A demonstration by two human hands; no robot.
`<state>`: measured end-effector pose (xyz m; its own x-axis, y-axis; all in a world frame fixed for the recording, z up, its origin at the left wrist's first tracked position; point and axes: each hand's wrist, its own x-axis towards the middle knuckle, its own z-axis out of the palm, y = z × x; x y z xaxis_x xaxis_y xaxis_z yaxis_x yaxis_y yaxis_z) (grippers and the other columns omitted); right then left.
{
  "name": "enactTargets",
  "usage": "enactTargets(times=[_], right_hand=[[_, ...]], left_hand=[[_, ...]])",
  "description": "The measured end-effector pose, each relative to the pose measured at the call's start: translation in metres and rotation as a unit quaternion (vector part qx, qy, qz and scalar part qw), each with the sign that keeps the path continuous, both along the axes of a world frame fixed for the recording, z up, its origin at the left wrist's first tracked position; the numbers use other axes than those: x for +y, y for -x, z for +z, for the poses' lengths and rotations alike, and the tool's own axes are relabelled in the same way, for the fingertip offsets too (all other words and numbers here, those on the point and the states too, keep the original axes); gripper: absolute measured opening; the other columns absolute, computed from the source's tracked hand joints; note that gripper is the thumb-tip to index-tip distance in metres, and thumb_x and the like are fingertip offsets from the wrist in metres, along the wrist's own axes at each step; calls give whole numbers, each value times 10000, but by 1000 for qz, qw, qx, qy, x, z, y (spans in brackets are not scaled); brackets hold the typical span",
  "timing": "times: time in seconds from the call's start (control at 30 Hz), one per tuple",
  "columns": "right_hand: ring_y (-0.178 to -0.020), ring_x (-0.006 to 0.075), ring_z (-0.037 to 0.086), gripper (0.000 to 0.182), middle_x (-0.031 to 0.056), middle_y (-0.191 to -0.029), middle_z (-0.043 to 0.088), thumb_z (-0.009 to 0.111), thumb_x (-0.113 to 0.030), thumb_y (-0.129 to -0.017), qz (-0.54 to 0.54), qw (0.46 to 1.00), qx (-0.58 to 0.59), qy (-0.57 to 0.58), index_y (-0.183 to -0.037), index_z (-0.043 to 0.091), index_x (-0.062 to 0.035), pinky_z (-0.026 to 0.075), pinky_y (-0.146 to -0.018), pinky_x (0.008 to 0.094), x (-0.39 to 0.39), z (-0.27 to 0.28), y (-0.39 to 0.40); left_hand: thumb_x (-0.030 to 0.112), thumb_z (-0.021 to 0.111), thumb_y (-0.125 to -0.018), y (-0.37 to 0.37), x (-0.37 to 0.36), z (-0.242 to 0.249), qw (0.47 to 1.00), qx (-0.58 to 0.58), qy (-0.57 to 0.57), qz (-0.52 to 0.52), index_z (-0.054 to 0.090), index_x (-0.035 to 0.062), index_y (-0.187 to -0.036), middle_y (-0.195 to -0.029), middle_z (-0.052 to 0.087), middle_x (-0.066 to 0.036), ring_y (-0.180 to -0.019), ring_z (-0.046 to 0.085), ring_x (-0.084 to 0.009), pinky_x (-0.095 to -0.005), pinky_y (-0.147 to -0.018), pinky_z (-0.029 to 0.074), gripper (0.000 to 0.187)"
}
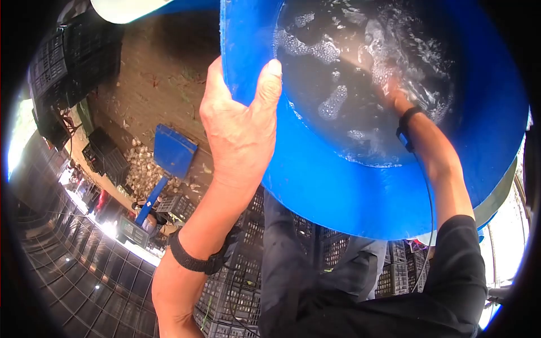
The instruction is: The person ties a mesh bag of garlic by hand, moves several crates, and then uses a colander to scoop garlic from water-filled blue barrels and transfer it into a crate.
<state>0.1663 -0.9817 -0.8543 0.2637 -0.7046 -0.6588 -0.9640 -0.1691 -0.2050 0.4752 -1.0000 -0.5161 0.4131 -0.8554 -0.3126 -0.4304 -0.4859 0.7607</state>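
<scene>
My left fingers are closed over the rim of the blue tub, thumb on the inner side. My right hand is sunk in the tub's murky water; I cannot tell how far those fingers are open or whether they hold anything. Foam floats nearby. Beyond my left forearm, a blue shovel lies beside scattered pale pieces. Dark plastic crates stand below me.
</scene>
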Motion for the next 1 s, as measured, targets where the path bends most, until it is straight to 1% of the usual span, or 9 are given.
enactTargets(times=[0.47, 0.53, 0.6, 0.63, 0.67, 0.77, 0.9, 0.97, 1.0], right_hand=[[-1051, 415, 604, 633, 269, -1178, 608, 637, -266, -863, 30, 988, -35, -146, -1368, 429, 55, 498, -873, 485, 107, 56, -6], [-977, 375, 637, 671, 298, -1130, 613, 642, -179, -836, 22, 982, -43, -183, -1394, 382, 90, 507, -839, 443, 93, 84, 9], [-863, 428, 634, 615, 271, -950, 652, 598, -134, -786, -148, 952, -223, -149, -1353, 443, 43, 525, -787, 439, 88, 120, 17], [-933, 208, 615, 531, 201, -1073, 652, 574, -70, -814, -183, 918, -273, -223, -1324, 493, 56, 493, -847, 350, 76, 144, 20], [-933, 208, 615, 531, 201, -1073, 652, 574, -70, -814, -183, 919, -273, -220, -1324, 493, 56, 493, -847, 350, 75, 155, 22], [-1053, 189, 585, 559, 109, -1114, 663, 551, -51, -785, -282, 816, -383, -330, -1336, 491, 25, 455, -951, 320, 69, 184, 31], [-1009, 184, 597, 504, 121, -1080, 669, 545, -74, -790, -326, 809, -378, -312, -1279, 537, 46, 471, -910, 315, 80, 219, 29], [-973, 166, 602, 474, 121, -1051, 671, 540, -104, -799, -369, 805, -345, -312, -1238, 559, 74, 488, -867, 309, 86, 240, 34], [-943, 163, 607, 459, 121, -1026, 673, 544, -123, -798, -401, 778, -379, -300, -1202, 575, 94, 502, -828, 310, 89, 260, 30]], left_hand=[[223, 727, -861, -8, 3, -13, 998, 2, 49, -31, 599, -40, -1091, -882, 688, -152, -842, 659, -259, -376, -809, 506, 372], [230, 728, -856, -10, 3, -14, 998, -21, 48, -40, 602, -39, -1082, -881, 689, -159, -833, 662, -281, -390, -814, 504, 373], [237, 729, -851, -11, 2, -11, 996, -46, 53, -49, 605, -38, -1074, -879, 690, -167, -824, 664, -303, -403, -820, 502, 375], [247, 726, -852, -11, 2, -9, 997, -54, 34, -52, 607, -39, -1071, -895, 691, -178, -843, 664, -321, -411, -828, 500, 380], [257, 724, -852, -11, 2, -7, 996, -63, 15, -55, 609, -39, -1069, -910, 691, -189, -862, 663, -338, -419, -836, 498, 385], [273, 721, -851, -14, 1, -6, 994, -80, 17, -72, 582, -41, -1133, -925, 693, -191, -864, 665, -346, -419, -826, 502, 445], [277, 715, -841, -7, 6, 4, 994, -83, 20, -66, 533, -12, -1264, -1128, 650, -217, -1072, 613, -361, -450, -948, 455, 544], [283, 741, -834, 1, 11, 1, 880, -395, 215, -154, 534, -2, -1302, -1270, 574, -197, -1200, 517, -359, -454, -1057, 375, 586], [248, 747, -805, 14, 17, 14, 898, -326, 237, -178, 546, 13, -1306, -1364, 506, -208, -1289, 425, -403, -483, -1114, 299, 589]])
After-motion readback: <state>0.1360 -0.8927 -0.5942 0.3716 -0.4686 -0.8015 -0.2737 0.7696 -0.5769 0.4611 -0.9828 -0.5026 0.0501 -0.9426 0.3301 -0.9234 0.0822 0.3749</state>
